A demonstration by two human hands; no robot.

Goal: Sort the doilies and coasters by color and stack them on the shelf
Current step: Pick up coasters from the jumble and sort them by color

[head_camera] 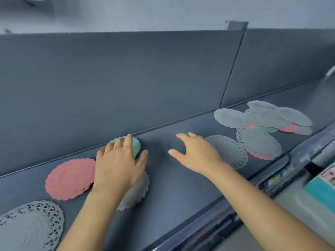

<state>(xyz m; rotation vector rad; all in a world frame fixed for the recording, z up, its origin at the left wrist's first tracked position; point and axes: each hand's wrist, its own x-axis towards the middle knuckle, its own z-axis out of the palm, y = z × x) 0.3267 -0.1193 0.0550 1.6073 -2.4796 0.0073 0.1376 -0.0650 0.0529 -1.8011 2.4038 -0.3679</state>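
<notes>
- Sorting in progress on the grey shelf (172, 187): left hand (117, 167) lies over the green stack (135, 144) near the back wall, fingers curled round its rim as if squaring or setting it down. Whether it truly grips the stack or just rests on it, I cannot tell.
- Right hand (197, 153) hovers open above bare shelf, fingers spread, holding nothing; it sits between the green stack and a lone grey doily (230, 153).
- Sorted so far, by the look of it: pink stack (69, 178) just left of the left hand, a grey scalloped stack (136, 192) under the left wrist, a large grey lace doily (30, 227) at the near left corner.
- Unsorted pile (262, 122) far right: grey doilies overlapping, pink and green edges showing beneath.
- Risk: the left wrist crosses the grey scalloped stack and touches the pink one; lifting or sliding the hand away could drag the top pieces askew.
- Risk: the pieces look thin and light; pulling one colour from under the mixed pile could spill the rest toward the front edge.
- Risk: greys differ in pattern and size, so they could be stacked together wrongly.
- Hidden: most of the green stack, and part of the grey scalloped stack. Stack heights unreadable. Large lace doily cut off by the frame. Items past the shelf front at right are blurred.
</notes>
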